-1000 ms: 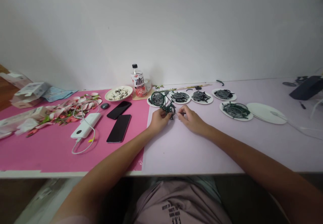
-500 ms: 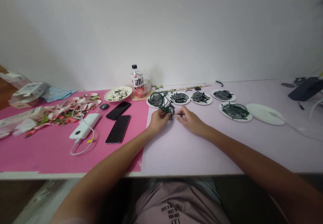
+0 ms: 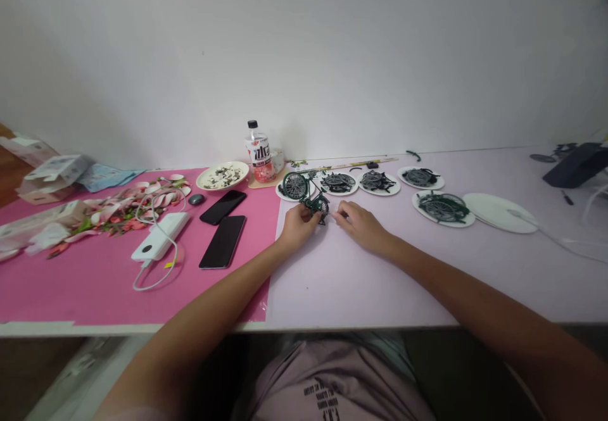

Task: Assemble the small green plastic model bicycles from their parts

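A small dark green model bicycle (image 3: 318,204) is gripped by its lower end in my left hand (image 3: 297,228), thumb and fingers closed on it. One of its spoked wheels reaches up over a white plate at the left. Close to the bicycle's right side, my right hand (image 3: 360,223) pinches with thumb and forefinger. Whatever sits between those fingertips is too small to make out. Dark wheels (image 3: 338,183) and other thin black parts (image 3: 379,182) lie on white plates just behind my hands. Green bicycle parts (image 3: 441,207) fill another plate to the right.
Left, on the pink sheet, are two phones (image 3: 222,242), a white power bank (image 3: 160,237) with its cable, flower petals (image 3: 156,199), a bowl (image 3: 222,175) and a drink bottle (image 3: 261,155). Blank white plates (image 3: 498,212) and a dark block (image 3: 576,166) are at right.
The dark thin tool seen between my right fingertips earlier no longer shows clearly. My right hand has shifted slightly, still beside the bicycle. My left hand stays put.
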### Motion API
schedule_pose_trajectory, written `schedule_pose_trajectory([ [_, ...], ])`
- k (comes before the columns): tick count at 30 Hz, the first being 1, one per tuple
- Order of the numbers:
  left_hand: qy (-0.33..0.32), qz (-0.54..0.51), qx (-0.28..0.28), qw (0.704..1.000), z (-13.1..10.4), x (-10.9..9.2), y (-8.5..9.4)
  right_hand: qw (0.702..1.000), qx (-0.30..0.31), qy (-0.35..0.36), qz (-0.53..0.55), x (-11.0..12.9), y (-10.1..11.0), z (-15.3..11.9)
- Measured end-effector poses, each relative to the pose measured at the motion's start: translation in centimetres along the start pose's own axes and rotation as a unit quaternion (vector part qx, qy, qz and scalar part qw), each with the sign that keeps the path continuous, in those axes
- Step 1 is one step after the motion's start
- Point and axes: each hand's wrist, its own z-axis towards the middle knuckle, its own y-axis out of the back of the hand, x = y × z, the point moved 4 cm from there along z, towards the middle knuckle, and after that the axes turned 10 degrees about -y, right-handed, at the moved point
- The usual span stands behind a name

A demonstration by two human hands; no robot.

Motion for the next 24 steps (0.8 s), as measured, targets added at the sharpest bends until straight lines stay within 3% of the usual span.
schedule_pose_trajectory([
  [7, 0.004, 0.000, 0.000, 1.000, -0.02, -0.03, -0.05, 0.998, -0.001, 0.017, 0.061, -0.12, -0.24, -0.29],
  [24, -0.008, 0.016, -0.002, 1.000, 0.07, 0.16, 0.14, 0.999, 0.008, 0.009, 0.045, -0.04, -0.14, -0.21],
])
